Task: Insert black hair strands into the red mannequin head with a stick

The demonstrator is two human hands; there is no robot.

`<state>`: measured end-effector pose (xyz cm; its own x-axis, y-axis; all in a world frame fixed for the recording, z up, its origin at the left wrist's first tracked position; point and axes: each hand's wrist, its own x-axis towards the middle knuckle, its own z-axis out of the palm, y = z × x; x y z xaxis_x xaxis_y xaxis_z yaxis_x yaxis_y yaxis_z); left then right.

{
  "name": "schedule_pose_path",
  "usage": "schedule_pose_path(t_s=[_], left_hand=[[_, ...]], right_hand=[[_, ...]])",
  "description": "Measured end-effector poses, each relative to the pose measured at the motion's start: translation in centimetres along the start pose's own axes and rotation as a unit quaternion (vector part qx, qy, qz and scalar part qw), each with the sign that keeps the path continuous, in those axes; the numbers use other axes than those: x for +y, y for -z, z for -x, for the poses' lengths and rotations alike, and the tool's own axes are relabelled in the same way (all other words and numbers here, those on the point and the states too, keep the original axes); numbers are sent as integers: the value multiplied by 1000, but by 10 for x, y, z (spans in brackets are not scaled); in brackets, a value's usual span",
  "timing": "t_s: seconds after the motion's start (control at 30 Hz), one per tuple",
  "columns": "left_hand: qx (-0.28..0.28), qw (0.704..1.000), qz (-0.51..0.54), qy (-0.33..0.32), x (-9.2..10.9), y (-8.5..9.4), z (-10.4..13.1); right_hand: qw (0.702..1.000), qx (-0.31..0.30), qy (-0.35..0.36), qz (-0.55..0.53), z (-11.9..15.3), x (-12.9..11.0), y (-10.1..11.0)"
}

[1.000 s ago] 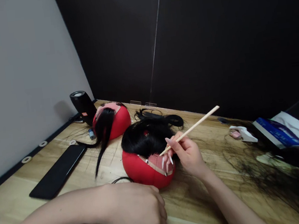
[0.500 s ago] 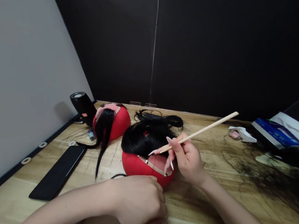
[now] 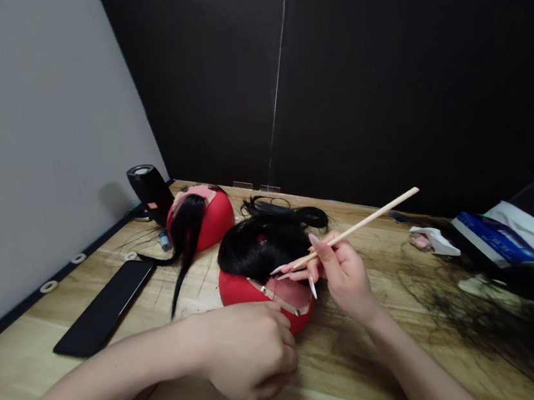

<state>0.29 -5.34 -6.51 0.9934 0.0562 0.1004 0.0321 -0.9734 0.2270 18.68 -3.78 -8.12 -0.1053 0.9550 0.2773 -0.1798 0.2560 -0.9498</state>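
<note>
Stick tilts steeper than half-second ago; left hand sits higher, curled, contents hidden. Right hand pinches stick beside pink cap on rounded red form, near left hand. Uneven push could roll form; loose black hair could snag.

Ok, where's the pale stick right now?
In the head view, the pale stick is right of centre in the right hand, its lower end near the black hair on the nearer red form.
</note>
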Motion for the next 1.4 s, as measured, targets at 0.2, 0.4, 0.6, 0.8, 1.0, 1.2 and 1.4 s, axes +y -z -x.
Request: schedule_pose_path(t_s=[0.2, 0.4, 0.6, 0.8, 1.0, 1.2, 1.4], left_hand=[[24, 1000, 1, 3, 0, 4, 3], [6, 999, 35, -20, 8, 4, 3], [5, 990, 119, -78, 14, 2, 3], [28, 977, 174, -121, 14, 10, 8], [68, 991, 105, -42, 9, 25, 7], [192, 979, 10, -67, -30, 12, 0], [190, 981, -35, -27, -42, 2, 4]], right_hand=[[999, 26, 18, 0, -2, -4, 6], [996, 75, 57, 5, -7, -17, 17], [981, 152, 112, 32, -18, -27, 42], [958, 251, 140, 27, -38, -27, 87], [939, 313, 138, -30, -49, -17, 128], [929, 346, 125, -43, -53, -11, 137], [908, 380, 176, -27, -50, -14, 154]])
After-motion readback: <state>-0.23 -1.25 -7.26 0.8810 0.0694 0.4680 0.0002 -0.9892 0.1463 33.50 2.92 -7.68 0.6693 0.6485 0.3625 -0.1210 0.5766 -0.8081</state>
